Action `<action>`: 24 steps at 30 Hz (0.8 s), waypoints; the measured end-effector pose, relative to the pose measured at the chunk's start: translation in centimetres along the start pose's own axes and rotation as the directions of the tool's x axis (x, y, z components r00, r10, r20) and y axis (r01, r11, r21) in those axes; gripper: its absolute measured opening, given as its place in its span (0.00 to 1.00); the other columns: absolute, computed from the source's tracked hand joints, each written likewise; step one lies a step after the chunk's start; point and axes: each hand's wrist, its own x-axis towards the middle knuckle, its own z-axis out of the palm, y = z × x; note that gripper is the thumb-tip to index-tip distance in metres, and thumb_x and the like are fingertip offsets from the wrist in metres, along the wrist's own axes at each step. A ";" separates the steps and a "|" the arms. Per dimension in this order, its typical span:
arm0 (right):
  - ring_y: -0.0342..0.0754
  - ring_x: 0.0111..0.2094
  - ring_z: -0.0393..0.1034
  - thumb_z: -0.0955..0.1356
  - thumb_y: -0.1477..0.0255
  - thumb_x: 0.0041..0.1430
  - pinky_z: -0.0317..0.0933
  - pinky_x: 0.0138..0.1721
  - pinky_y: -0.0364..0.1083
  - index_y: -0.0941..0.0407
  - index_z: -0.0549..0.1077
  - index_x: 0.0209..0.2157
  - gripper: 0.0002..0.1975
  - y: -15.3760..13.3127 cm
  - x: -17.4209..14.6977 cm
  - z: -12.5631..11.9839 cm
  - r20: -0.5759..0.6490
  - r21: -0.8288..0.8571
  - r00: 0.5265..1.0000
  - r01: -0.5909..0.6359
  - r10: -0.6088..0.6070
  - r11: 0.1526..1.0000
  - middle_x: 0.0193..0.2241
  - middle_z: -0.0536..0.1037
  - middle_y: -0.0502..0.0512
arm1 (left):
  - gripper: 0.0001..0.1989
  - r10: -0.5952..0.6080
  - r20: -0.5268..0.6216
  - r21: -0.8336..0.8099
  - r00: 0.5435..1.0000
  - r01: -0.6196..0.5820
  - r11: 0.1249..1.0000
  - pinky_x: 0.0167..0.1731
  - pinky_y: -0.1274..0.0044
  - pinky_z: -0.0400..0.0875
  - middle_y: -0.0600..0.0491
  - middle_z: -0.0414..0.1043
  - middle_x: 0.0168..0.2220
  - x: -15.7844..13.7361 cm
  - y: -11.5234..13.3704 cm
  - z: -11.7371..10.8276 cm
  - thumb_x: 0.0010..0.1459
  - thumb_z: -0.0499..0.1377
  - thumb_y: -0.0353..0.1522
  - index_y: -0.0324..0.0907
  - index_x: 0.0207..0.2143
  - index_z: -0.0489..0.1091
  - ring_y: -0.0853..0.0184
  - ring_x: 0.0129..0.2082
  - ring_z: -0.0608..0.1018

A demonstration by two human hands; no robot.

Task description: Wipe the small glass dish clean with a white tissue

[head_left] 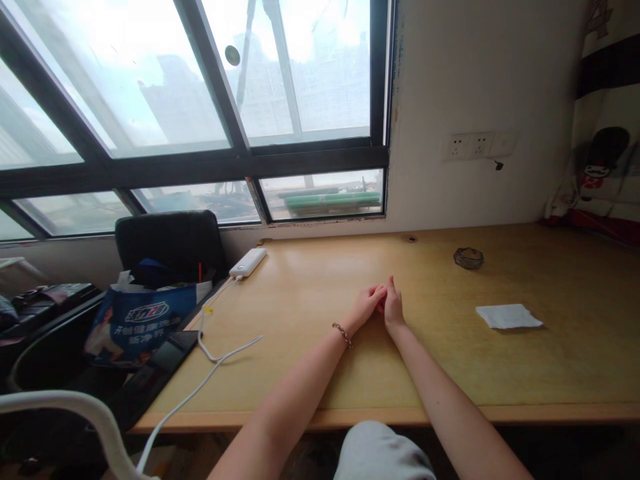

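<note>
My left hand (369, 307), with a dark beaded bracelet (343, 335) on the wrist, meets my right hand (394, 308) over the middle of the wooden table (310, 380). The fingers of both hands are closed and pressed together, the right thumb pointing up. No object shows between them, though the palms are hidden. A white sheet of paper (509, 317) lies to the right of my hands, apart from them. Further back on that side is a dark, round, dish-like thing (469, 258).
At the table's left edge, a white power bank (249, 263) has a white cable (213, 358) trailing from it over the edge. Beyond stand a black chair (170, 240) and a blue bag (143, 323). A window and wall sockets (469, 146) are behind the table.
</note>
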 end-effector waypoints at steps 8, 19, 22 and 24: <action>0.37 0.09 0.48 0.56 0.50 0.50 0.39 0.10 0.39 0.57 0.59 0.11 0.28 -0.1 -0.1 0.1 0.011 -0.001 1.000 -0.001 0.001 1.000 0.06 0.54 0.45 | 0.20 -0.008 -0.020 0.017 1.000 0.009 1.000 0.15 0.84 0.55 0.58 0.56 0.17 -0.1 0.2 0.1 0.49 0.51 0.46 0.37 0.20 0.59 0.77 0.16 0.61; 0.37 0.09 0.48 0.55 0.49 0.50 0.40 0.10 0.39 0.57 0.61 0.12 0.28 -0.1 -0.2 0.1 0.017 0.015 1.000 -0.016 0.015 1.000 0.06 0.54 0.44 | 0.20 -0.048 -0.037 -0.006 0.998 0.048 0.999 0.15 0.83 0.54 0.58 0.56 0.17 -0.2 0.5 0.2 0.47 0.51 0.47 0.37 0.20 0.59 0.77 0.16 0.60; 0.37 0.09 0.48 0.56 0.49 0.50 0.40 0.10 0.39 0.57 0.60 0.11 0.28 -0.2 -0.1 0.1 0.011 0.009 1.000 -0.009 0.009 1.000 0.06 0.55 0.45 | 0.20 -0.041 -0.028 0.003 0.999 0.041 0.999 0.16 0.83 0.53 0.59 0.56 0.17 -0.2 0.5 0.1 0.48 0.51 0.47 0.37 0.19 0.59 0.77 0.16 0.60; 0.38 0.09 0.49 0.56 0.50 0.50 0.40 0.10 0.39 0.57 0.60 0.11 0.28 -0.4 -0.1 0.0 -0.001 -0.008 1.000 -0.003 0.003 1.000 0.06 0.55 0.45 | 0.20 -0.028 -0.018 0.019 0.999 0.028 0.999 0.16 0.83 0.53 0.59 0.55 0.16 -0.2 0.5 0.1 0.49 0.51 0.46 0.37 0.19 0.58 0.77 0.16 0.60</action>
